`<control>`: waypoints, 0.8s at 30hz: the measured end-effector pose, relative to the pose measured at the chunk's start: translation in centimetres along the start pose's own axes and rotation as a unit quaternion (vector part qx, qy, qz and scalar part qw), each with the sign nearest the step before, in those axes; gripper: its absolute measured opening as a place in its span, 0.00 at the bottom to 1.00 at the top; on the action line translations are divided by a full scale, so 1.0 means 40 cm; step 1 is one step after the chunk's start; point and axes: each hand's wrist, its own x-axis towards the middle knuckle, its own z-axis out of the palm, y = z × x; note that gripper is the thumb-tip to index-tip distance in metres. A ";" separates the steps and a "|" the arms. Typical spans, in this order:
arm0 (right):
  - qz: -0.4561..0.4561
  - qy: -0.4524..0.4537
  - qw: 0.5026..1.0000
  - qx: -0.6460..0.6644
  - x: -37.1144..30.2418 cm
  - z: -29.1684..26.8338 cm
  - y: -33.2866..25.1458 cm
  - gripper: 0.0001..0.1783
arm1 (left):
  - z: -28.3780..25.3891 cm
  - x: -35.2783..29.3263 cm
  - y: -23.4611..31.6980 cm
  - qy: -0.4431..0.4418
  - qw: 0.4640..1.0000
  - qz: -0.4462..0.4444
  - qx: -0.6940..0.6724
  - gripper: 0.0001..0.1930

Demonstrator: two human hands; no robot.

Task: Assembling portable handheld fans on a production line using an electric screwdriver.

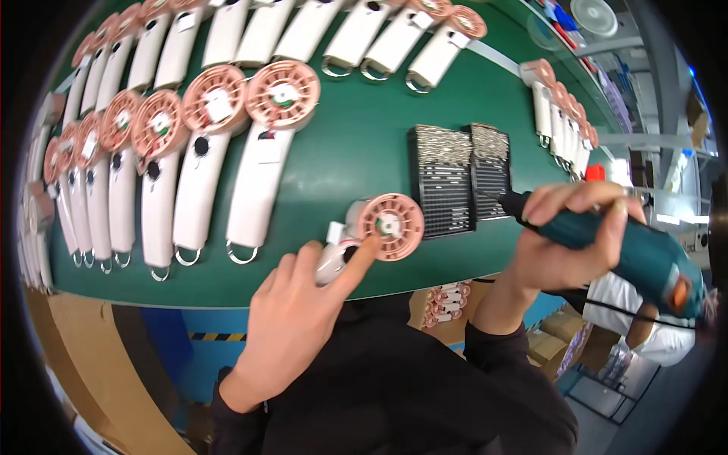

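Head view: pink-and-white handheld fans [262, 182] are lying in rows at left, the nearer heads open, probably unfinished. Midway, the left hand [299, 311] is pinching 1 open-headed fan [396, 233] between its fingers at the green workbench [341, 174], fastening apparently remaining; past 2 black screw trays [445, 189], the right hand [565, 258] is curling its fingers round a teal electric screwdriver [652, 258].

No text, label, brand, number or sign can be read on anything in view.
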 end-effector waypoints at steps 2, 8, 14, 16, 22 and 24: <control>-0.006 0.025 0.999 -0.037 0.015 -0.049 0.014 0.08 | -0.003 0.006 0.008 -0.014 1.000 0.007 -0.012 0.34; -0.006 0.118 0.985 -0.126 0.038 -0.108 0.058 0.13 | -0.009 0.013 0.031 -0.009 0.999 -0.023 -0.025 0.30; 0.000 0.143 0.978 -0.151 0.046 -0.157 0.064 0.11 | -0.004 0.016 0.041 -0.026 0.998 -0.046 -0.046 0.28; 0.004 0.149 0.977 -0.152 0.045 -0.172 0.064 0.11 | 0.000 0.016 0.040 -0.021 0.997 -0.057 -0.045 0.29; -0.016 0.176 0.967 -0.184 0.045 -0.204 0.075 0.10 | 0.006 0.027 0.040 -0.015 0.998 -0.053 -0.037 0.30; -0.008 0.161 0.971 -0.177 0.045 -0.217 0.087 0.09 | 0.004 0.026 0.038 -0.013 0.998 -0.053 -0.038 0.30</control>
